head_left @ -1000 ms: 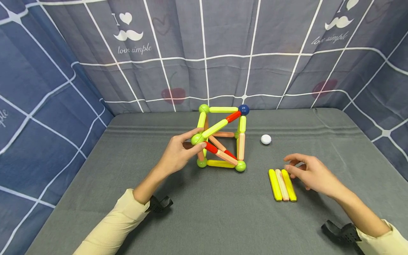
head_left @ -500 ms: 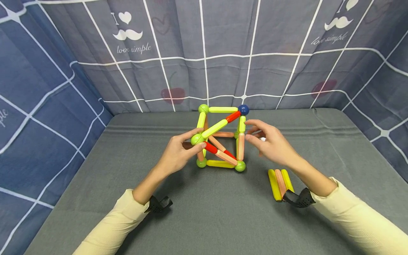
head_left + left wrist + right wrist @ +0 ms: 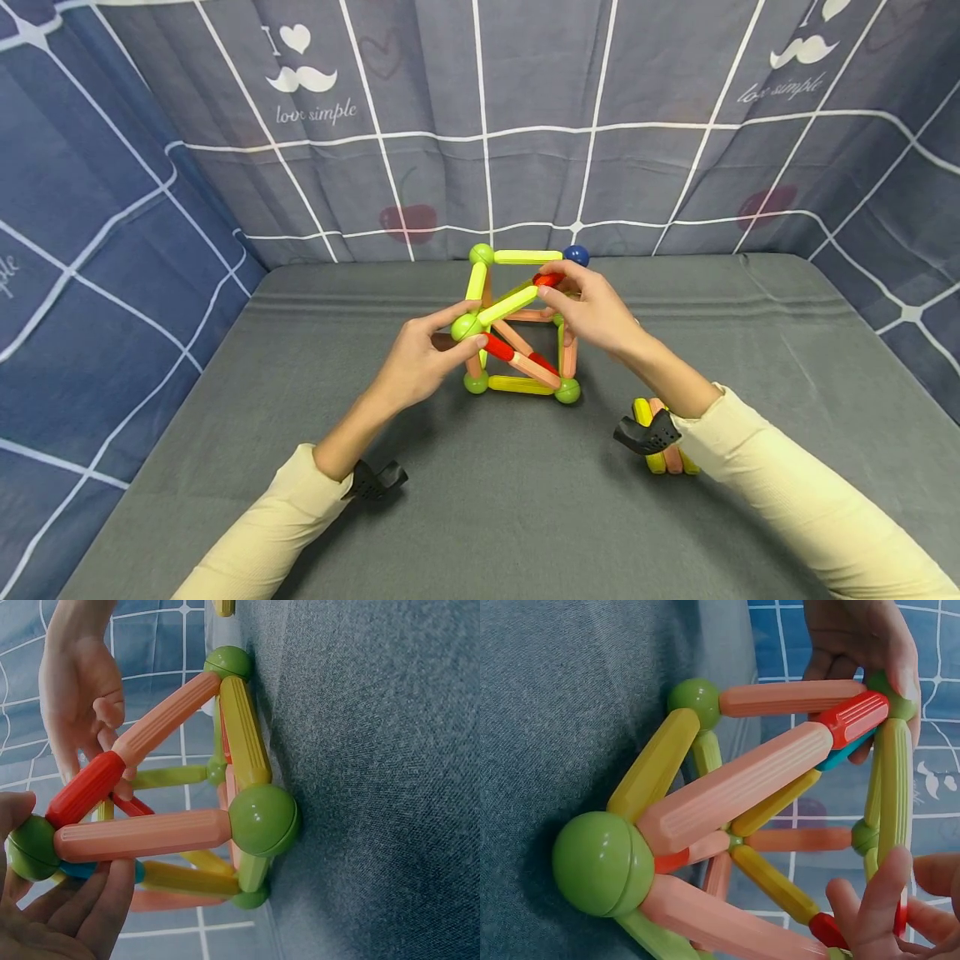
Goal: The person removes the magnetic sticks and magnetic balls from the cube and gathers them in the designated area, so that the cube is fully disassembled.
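Standing on the gray counter (image 3: 487,500), toward its back edge: a ball-and-rod frame (image 3: 536,371), made up of mostly green balls with yellow, salmon and red rods between. Held in the left hand (image 3: 420,358), between thumb and fingers: the green ball (image 3: 466,327) at the near upper left corner. Pinched in the right hand (image 3: 592,308): the red end (image 3: 548,280) of the yellow-green rod (image 3: 507,307) sloping up from that ball toward the blue ball (image 3: 576,255) (touching or apart, impossible to tell behind the fingers).

In the way on the right: a forearm in a cream sleeve (image 3: 795,492), across that side of the frame, with a black wrist strap (image 3: 647,433) hiding part of three loose rods (image 3: 656,462), laid side by side on the counter. On the left, a matching sleeve (image 3: 255,533) and strap (image 3: 379,482), slanting in from the near side. Just past the back edge, a checked curtain (image 3: 420,100), close behind the frame.

Widest room in front, between the sleeves; more gray surface left of the left hand, and right of the loose rods out to the right edge. Tight between the hands, with the sloping rod across the gap.
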Demonstrator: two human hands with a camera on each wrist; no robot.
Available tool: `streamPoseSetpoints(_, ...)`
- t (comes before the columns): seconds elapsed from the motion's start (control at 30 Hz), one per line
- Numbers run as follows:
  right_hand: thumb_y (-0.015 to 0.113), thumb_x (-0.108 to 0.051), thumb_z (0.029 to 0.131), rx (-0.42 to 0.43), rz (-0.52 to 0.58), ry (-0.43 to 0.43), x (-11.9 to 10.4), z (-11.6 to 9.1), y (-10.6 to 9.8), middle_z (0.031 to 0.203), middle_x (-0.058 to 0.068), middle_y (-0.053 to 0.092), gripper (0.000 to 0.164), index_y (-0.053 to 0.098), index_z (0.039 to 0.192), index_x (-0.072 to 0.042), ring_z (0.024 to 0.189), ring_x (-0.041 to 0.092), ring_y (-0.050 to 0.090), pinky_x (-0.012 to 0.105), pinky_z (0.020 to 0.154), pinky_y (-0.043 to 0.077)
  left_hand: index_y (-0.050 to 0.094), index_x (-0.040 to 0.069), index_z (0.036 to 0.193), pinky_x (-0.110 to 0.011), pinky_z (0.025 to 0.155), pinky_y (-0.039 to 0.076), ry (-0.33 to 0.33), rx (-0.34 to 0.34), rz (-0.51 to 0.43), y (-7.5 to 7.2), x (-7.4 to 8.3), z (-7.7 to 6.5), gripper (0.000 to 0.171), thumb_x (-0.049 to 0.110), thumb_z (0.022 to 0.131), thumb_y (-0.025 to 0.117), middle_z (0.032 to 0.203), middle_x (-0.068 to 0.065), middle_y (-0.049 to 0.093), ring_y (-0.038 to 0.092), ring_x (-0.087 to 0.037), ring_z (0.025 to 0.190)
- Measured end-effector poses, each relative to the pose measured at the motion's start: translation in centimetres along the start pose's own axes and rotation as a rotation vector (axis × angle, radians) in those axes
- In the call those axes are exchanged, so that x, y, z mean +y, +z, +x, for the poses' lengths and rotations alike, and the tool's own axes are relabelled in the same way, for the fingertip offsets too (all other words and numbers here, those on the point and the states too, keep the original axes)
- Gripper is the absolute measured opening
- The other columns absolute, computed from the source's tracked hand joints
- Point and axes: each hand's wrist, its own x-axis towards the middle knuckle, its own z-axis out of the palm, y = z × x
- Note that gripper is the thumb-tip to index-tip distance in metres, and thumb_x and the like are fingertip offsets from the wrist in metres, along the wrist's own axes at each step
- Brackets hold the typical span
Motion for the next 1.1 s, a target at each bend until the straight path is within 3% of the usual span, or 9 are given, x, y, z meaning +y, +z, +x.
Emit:
streamPoseSetpoints(0.13,0.062,-0.008,0.098,0.03,-0.045,-0.02,0.2,0.0,0.2,0.097,0.021,0.062,0.03,0.055,0.126,0.002,0.057,0.034,0.06,0.037,0.046,0.052,0.061,0.009,0.135,-0.026,0.05,0.041,0.008,-0.001,-0.002,0.0,0.0,0.0,0.046,0.016,0.091,0.073,0.096,-0.007,0.072,0.071,-0.025,0.077)
streamPoseSetpoints(0.3,0.065,-0.006,0.096,0.038,-0.009,-0.016,0.3,-0.1,0.3,0.092,0.024,0.065,0.03,0.055,0.123,0.004,0.05,0.037,0.059,0.039,0.047,0.053,0.062,0.01,0.135,-0.025,0.05,0.041,0.011,0.01,-0.01,-0.1,0.0,-0.1,0.045,0.014,0.091,0.073,0.094,-0.008,0.071,0.07,-0.028,0.075)
streamPoseSetpoints(0.7,0.064,-0.001,0.094,0.012,0.047,0.003,0.5,-0.8,-0.1,0.097,0.018,0.06,0.022,0.059,0.115,-0.001,0.075,0.025,0.067,0.043,0.058,0.058,0.061,0.012,0.135,-0.026,0.048,0.038,0.01,0.0,-0.005,-0.1,0.0,-0.1,0.045,0.015,0.092,0.072,0.095,-0.008,0.071,0.07,-0.027,0.075)
streamPoseSetpoints(1.1,0.063,-0.005,0.096,-0.008,0.133,-0.022,1.1,-2.1,-0.6,0.096,0.023,0.061,0.023,0.059,0.117,0.0,0.07,0.028,0.068,0.04,0.062,0.059,0.061,0.014,0.135,-0.026,0.049,0.038,0.01,-0.003,-0.011,0.1,-0.2,0.0,0.045,0.016,0.092,0.072,0.096,-0.007,0.071,0.07,-0.027,0.077)
